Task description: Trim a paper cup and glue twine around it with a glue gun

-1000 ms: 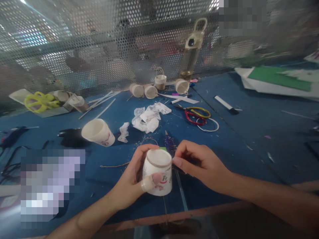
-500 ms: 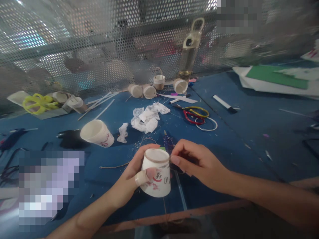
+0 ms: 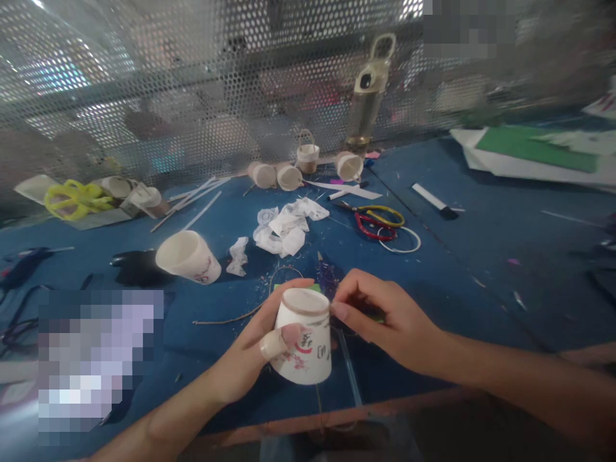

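My left hand (image 3: 255,343) is wrapped round a white paper cup (image 3: 314,353) held bottom up, with dark and red print on its side. A bandage-like band circles the thumb. Thin brown cord (image 3: 305,312) runs round the cup's upturned base rim. My right hand (image 3: 389,317) pinches at the rim's right edge, where the cord appears to run into its fingertips; its other fingers are curled. More cord (image 3: 226,320) trails over the table to the left. Just behind the hands lies a dark blue tool with a pointed tip (image 3: 328,269), partly hidden.
Another paper cup (image 3: 190,258) lies tilted on the left. White lace scraps (image 3: 289,224), scissors (image 3: 378,221) with red and yellow handles and small cord-wrapped cups (image 3: 308,158) lie farther back. A bottle (image 3: 368,96) stands by the perforated metal screen (image 3: 192,83). A clear stick (image 3: 351,372) lies near the front edge.
The cup has shifted very slightly right and turned a little, showing more of the print on its right side. Both hands keep their hold.
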Available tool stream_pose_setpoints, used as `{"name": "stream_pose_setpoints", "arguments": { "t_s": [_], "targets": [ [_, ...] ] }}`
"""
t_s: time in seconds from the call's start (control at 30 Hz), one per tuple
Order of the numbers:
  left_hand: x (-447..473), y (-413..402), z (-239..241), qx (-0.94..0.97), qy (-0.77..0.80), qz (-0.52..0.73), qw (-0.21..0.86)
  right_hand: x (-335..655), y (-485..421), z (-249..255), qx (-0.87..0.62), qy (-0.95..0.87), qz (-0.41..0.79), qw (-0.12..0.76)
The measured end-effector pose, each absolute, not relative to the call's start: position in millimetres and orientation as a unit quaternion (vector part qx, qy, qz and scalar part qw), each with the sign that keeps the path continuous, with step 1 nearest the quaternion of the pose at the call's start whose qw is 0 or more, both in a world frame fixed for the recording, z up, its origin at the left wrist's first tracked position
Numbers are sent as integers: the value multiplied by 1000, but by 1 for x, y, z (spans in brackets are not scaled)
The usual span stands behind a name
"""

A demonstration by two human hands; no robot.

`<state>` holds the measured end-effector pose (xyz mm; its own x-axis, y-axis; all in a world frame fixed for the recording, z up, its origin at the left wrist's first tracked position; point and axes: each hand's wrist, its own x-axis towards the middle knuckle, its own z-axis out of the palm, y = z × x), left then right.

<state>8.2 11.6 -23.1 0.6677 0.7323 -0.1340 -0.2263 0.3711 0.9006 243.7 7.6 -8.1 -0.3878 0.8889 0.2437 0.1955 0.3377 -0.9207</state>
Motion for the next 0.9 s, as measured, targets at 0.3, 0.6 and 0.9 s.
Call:
{"name": "stream_pose_setpoints", "arguments": {
  "t_s": [0.3, 0.6, 0.9],
  "targets": [
    [9, 8, -21, 565, 359, 315, 673, 247, 9, -11, -379, -800, 265, 382],
    [0, 18, -16, 508, 310, 377, 710, 261, 27, -22, -471, -866, -90, 141],
    [3, 23, -15, 415, 332, 381, 757, 270, 20, -17, -447, -890, -59, 68]
  ]
}}
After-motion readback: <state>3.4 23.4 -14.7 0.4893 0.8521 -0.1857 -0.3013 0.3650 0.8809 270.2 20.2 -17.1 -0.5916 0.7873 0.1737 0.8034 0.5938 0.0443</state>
